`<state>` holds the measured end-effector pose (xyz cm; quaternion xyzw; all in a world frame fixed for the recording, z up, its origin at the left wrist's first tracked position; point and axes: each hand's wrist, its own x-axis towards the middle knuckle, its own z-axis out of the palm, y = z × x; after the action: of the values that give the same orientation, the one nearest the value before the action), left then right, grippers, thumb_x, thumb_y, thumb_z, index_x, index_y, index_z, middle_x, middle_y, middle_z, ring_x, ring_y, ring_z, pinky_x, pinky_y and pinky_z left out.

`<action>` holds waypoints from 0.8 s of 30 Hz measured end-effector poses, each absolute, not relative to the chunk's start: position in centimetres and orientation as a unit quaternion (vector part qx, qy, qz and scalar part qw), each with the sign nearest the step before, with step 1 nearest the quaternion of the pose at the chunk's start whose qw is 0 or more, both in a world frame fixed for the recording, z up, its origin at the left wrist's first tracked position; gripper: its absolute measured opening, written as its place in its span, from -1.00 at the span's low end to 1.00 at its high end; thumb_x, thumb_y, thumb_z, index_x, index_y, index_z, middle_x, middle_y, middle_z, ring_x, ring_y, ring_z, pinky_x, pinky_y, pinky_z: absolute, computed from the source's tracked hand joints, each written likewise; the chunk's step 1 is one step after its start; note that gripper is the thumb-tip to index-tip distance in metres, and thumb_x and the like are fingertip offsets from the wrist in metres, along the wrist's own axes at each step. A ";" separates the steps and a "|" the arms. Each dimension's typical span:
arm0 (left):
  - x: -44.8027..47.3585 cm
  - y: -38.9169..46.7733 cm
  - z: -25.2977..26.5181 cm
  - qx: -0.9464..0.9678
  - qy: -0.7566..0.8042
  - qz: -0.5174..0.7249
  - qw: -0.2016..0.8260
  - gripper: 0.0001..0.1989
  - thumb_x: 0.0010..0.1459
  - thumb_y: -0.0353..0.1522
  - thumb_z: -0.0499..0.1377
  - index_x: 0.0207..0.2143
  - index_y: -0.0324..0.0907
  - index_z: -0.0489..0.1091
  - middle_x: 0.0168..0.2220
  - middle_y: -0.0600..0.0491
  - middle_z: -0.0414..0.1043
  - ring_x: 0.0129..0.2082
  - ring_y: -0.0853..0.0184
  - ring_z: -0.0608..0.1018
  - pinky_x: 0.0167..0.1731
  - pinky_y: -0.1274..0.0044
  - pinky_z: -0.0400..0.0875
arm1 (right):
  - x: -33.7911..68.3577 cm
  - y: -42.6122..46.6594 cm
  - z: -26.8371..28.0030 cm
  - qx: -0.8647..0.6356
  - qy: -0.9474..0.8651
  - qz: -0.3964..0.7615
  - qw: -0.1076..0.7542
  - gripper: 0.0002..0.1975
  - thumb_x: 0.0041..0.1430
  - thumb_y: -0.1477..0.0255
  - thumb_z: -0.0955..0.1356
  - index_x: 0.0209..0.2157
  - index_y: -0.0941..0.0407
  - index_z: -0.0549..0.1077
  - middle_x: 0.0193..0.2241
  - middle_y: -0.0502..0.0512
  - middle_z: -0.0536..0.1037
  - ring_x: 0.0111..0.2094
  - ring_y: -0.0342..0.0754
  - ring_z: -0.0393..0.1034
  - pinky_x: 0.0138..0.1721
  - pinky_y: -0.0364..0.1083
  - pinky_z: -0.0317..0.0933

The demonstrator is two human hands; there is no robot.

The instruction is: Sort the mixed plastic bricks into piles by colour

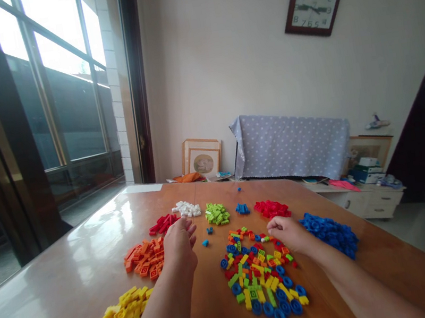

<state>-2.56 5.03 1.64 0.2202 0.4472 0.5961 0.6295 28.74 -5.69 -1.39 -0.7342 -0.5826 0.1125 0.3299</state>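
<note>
The mixed bricks (260,295) lie right of centre, towards the near side. Your right hand (286,229) curls its fingers at their far edge; your left hand (179,242) bends its beside the orange bricks (143,258). I cannot tell whether either grips anything. Pinch pieces singly, lifting cleanly.

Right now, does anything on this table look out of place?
One small blue piece lies alone near the far edge of the table, beyond the little blue pile, looking astray because most others are grouped.
</note>
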 end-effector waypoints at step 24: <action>-2.5 4.9 1.8 0.218 0.441 0.590 0.640 -0.70 0.01 -0.29 0.30 -0.17 -0.16 0.46 -0.19 0.00 0.54 -0.34 0.39 0.58 -0.45 0.60 0.32 | 34.4 -9.3 -1.7 -0.801 -0.474 0.013 0.367 -0.73 0.10 0.28 0.33 -0.19 0.08 0.56 -0.44 0.05 0.62 -0.45 -0.05 0.48 -0.44 -0.16 0.21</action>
<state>-2.49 4.90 1.79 0.2185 0.4412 0.5901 0.6398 34.38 -9.28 -1.72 -0.8007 -0.4736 0.0130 0.3666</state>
